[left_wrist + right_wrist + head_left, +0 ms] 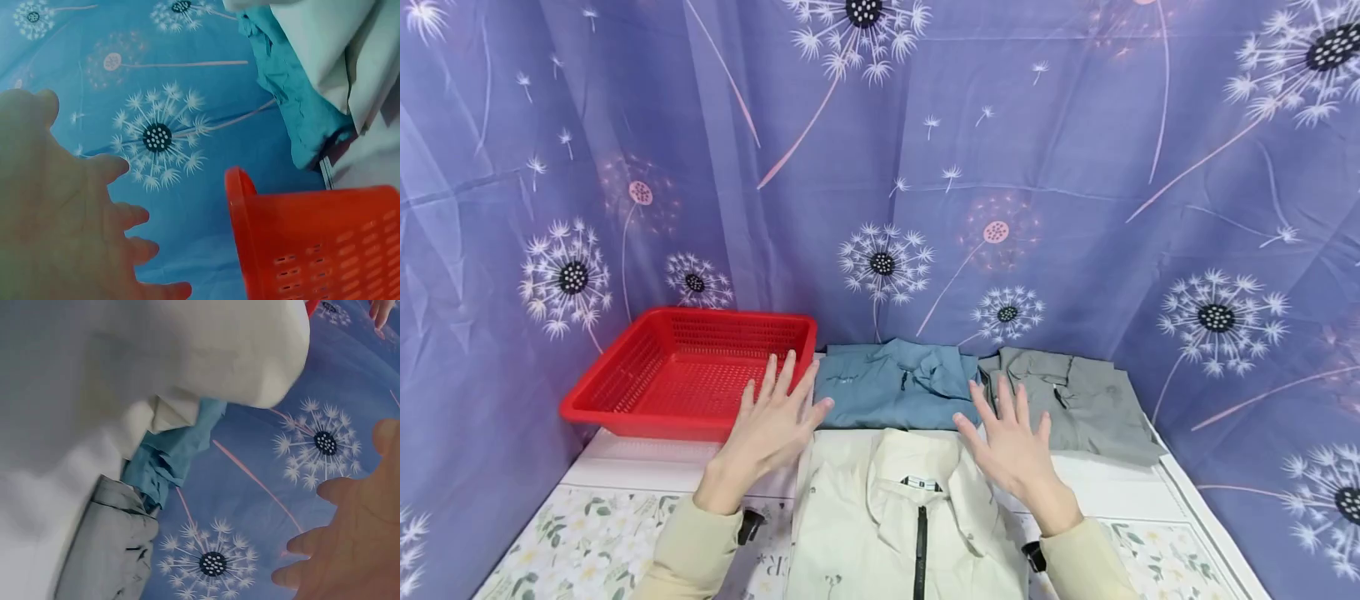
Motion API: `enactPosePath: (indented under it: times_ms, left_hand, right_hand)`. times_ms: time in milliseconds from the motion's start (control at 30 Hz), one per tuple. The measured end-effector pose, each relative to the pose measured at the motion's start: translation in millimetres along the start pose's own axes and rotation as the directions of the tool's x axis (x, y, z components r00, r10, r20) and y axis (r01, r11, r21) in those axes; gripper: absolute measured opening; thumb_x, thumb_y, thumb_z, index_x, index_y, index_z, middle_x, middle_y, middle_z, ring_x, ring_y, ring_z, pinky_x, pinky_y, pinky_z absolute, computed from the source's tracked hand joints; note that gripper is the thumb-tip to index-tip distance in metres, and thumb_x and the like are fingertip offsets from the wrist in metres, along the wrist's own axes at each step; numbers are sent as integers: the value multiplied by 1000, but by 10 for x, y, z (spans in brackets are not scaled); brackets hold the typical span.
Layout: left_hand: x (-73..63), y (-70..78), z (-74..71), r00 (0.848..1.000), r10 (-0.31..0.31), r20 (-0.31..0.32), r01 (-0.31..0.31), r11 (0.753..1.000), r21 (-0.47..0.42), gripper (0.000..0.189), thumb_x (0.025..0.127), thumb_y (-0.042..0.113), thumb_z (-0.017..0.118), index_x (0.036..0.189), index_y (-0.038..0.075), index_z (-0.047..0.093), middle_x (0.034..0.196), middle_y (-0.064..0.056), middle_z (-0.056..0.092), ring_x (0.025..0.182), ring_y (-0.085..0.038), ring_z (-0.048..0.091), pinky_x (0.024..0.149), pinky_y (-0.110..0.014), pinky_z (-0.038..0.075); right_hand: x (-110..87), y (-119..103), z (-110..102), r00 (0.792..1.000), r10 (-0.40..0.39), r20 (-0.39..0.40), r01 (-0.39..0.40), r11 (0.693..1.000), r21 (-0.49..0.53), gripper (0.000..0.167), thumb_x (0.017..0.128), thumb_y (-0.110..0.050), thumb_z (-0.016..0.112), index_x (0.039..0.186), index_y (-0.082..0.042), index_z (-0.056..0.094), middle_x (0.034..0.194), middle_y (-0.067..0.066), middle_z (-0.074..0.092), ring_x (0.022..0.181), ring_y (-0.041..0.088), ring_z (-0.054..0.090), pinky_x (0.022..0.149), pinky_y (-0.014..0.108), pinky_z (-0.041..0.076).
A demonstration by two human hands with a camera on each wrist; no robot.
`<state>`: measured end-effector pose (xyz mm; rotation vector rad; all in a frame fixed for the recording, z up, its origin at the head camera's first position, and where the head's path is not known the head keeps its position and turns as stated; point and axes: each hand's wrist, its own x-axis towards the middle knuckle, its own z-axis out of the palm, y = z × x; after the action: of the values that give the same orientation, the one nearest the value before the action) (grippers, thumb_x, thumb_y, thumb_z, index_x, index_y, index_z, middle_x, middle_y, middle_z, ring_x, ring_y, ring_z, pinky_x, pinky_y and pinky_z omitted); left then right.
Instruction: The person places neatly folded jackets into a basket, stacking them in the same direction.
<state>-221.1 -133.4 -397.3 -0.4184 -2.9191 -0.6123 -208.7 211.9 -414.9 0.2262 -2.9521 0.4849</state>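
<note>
A cream jacket (842, 517) with a black front zip lies on the table in front of me, collar away from me. My left hand (767, 429) hovers with spread fingers over the jacket's left side, near the red basket. On the other side my right hand (1015, 446) is held up, fingers spread, holding nothing. Behind the jacket lies a folded blue jacket (880, 383), and right of it a folded grey jacket (1090, 400). In the left wrist view the left palm (56, 206) is bare; the right wrist view shows the right hand (356, 531) with extended fingers.
A red perforated plastic basket (700, 375) stands at the back left with nothing in it. A floral cloth (587, 542) covers the white table. Purple dandelion-print curtains (1045, 158) enclose the table at the back and sides.
</note>
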Motion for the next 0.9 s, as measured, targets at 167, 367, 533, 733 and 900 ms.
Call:
enactPosePath:
  times_ms: [167,367,533,733,900]
  left_hand:
    - [-100,72,12,999,34,18,-34,999,-37,72,98,67,25,158,31,10,164,-4,-4,147,-32,-10,110,-68,3]
    - [-232,134,9,996,92,1,-92,995,-47,69,99,65,23,158,32,11,163,-3,1,147,-28,-11,112,-64,5]
    - [-335,156,8,993,115,-14,-116,991,-63,65,100,62,24,157,34,11,163,-1,0,147,-26,-11,112,-63,6]
    - [-425,159,16,991,132,-5,-132,987,-87,62,103,56,29,157,30,16,163,-1,0,147,-27,-7,113,-62,8]
    - [-507,124,65,992,118,36,-114,987,-115,64,102,58,28,157,27,22,162,-1,4,148,-30,1,112,-63,13]
  right_hand:
    - [-106,29,48,1000,-13,24,13,1000,18,71,100,-63,25,157,-21,23,161,19,0,144,45,-5,101,77,-3]
    - [-222,97,100,999,-25,24,25,1000,12,69,101,-60,28,157,-20,25,161,21,6,144,46,-2,102,76,-2]
    - [-331,165,154,999,-12,31,11,1000,7,67,101,-59,29,156,-21,28,160,22,12,144,47,3,101,77,2]
    - [-463,247,216,998,16,62,-17,1000,26,66,102,-58,31,156,-21,28,159,23,15,143,49,6,98,80,8]
    - [-570,270,228,989,51,142,-65,993,97,68,102,-58,30,157,-17,25,158,25,14,142,50,8,97,80,12]
